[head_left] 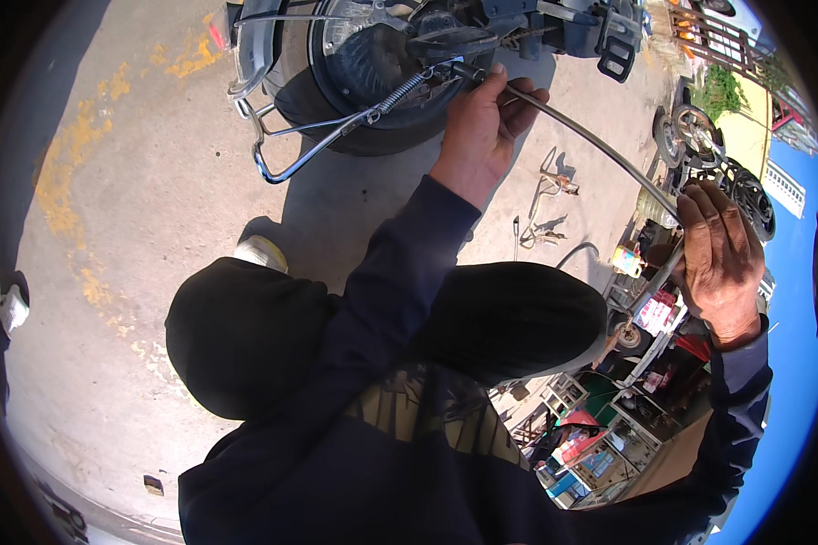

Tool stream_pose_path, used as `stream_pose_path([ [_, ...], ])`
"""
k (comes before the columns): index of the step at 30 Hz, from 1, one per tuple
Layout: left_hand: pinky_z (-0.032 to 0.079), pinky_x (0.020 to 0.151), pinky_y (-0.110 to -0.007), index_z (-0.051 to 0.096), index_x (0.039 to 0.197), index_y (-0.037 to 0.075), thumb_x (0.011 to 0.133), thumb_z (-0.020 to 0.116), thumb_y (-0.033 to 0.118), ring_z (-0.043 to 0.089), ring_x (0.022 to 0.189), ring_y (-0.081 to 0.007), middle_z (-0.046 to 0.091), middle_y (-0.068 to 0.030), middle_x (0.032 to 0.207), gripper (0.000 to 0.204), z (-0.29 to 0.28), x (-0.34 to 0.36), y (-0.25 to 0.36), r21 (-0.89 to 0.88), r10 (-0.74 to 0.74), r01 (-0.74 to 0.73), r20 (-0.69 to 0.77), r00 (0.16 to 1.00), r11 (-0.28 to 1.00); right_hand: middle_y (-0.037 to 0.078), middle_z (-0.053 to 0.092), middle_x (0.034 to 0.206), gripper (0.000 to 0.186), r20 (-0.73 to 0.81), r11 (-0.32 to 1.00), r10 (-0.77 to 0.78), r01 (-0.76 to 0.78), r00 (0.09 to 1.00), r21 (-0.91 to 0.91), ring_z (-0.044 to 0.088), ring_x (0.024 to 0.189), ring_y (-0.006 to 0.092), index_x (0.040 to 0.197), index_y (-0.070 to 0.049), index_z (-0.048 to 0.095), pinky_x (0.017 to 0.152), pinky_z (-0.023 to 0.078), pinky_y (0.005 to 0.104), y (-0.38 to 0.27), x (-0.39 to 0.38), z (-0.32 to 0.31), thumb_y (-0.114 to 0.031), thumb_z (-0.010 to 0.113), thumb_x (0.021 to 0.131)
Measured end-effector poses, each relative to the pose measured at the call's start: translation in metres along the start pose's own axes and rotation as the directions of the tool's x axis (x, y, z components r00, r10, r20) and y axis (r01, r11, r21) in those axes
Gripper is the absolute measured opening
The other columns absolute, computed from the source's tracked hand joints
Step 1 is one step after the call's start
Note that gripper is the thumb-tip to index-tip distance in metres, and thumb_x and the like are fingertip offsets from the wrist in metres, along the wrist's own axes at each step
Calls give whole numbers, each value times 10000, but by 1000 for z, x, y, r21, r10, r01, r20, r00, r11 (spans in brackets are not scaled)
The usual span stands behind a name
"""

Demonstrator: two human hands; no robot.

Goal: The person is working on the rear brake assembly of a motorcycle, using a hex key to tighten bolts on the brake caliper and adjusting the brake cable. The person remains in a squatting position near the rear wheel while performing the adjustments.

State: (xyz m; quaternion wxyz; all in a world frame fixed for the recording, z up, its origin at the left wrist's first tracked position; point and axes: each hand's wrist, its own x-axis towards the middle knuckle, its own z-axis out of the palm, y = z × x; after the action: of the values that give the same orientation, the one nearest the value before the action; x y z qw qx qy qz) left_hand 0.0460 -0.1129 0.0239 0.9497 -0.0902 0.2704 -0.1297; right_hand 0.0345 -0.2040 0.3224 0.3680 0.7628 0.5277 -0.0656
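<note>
A long metal socket wrench [600, 141] runs from the wheel hub toward the right. Its dark socket end [466, 71] is at the hub of a motorbike wheel [354, 136]; whether it sits on a nut is hidden. My left hand [482, 132] pinches the shaft close to that socket, thumb on top. Out at the other end, my right hand [723, 259] is closed around the wrench, where a grey bar [654, 286] juts out below the fingers. A chrome stand [304, 127] with a coil spring [402, 91] hangs beside the wheel.
Loose metal parts [545, 200] lie on the concrete floor beyond my knee. Further right are a yellow bottle [627, 261], parked motorbikes [700, 136] and a cluttered rack [609, 454]. A black pedal [616, 59] sticks out from the bike. My knees are close under my arms.
</note>
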Motion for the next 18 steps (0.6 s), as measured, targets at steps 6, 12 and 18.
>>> stream_pose_path([
  [6, 651, 842, -371, 586, 1016, 8, 1036, 588, 156, 726, 979, -318, 699, -136, 978, 150, -6, 6, -2, -40, -46, 46, 7, 999, 998, 190, 720, 966, 595, 616, 87, 628, -829, 476, 552, 724, 898, 227, 1159, 46, 670, 779, 564, 300, -4, 14, -30, -509, 482, 1053],
  [12, 649, 843, -367, 590, 1025, 9, 1036, 588, 161, 725, 979, -318, 702, -144, 992, 153, 4, 0, -8, 23, -91, 91, -12, 996, 996, -13, 364, 1628, 675, 445, 821, -71, 305, 893, -482, 329, 1501, 102, 1572, -296, 337, 1262, 250, 407, -10, -14, -43, -204, 593, 954],
  [18, 650, 842, -342, 600, 1012, 11, 1037, 588, 169, 728, 989, -324, 702, -142, 1005, 160, -7, -1, 0, -17, -101, 102, 31, 994, 995, 90, 695, 777, 360, 249, 946, 260, -297, 933, 127, 644, 737, 216, 1172, 29, 660, 874, 538, 350, -13, 31, 2, -275, 636, 981],
])
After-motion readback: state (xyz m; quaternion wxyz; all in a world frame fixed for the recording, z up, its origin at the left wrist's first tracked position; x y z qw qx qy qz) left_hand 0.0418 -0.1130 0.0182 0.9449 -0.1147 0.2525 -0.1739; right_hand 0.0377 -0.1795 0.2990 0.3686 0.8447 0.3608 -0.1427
